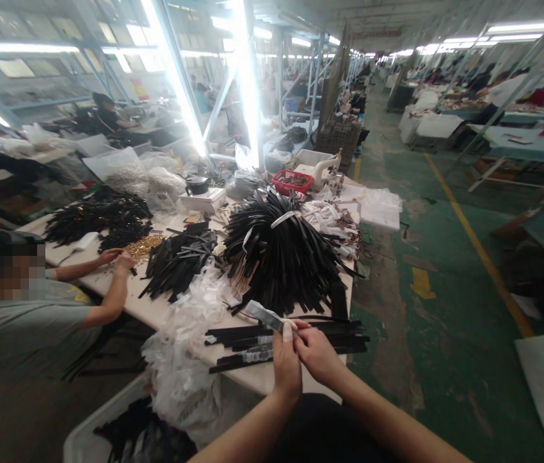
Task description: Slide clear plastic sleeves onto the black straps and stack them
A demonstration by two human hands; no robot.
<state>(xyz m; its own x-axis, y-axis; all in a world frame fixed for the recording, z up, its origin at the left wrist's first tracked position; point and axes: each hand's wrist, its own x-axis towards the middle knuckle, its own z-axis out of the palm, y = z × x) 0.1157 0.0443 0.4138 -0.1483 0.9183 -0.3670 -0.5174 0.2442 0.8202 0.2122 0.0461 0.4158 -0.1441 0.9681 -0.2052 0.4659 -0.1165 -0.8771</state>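
Note:
Near the table's front edge, my left hand (286,360) is closed around the end of a strip wrapped in pale, translucent plastic (263,314), which points up and to the left. My right hand (316,352) touches it from the right, its fingers pinched together at the strip's near end; what lies between them is too small to tell. Under and beside the hands lie flat black strips (238,335), some with clear wrapping (258,354) round them. Just beyond is a big bundle of black strips (286,257) with a white band (284,218).
A smaller black strip pile (180,257) and crumpled clear plastic (190,360) are left of the hands. A person (79,315) works at the left with gold pieces (144,247). Farther back stand a red basket (292,182) and a white box (203,200).

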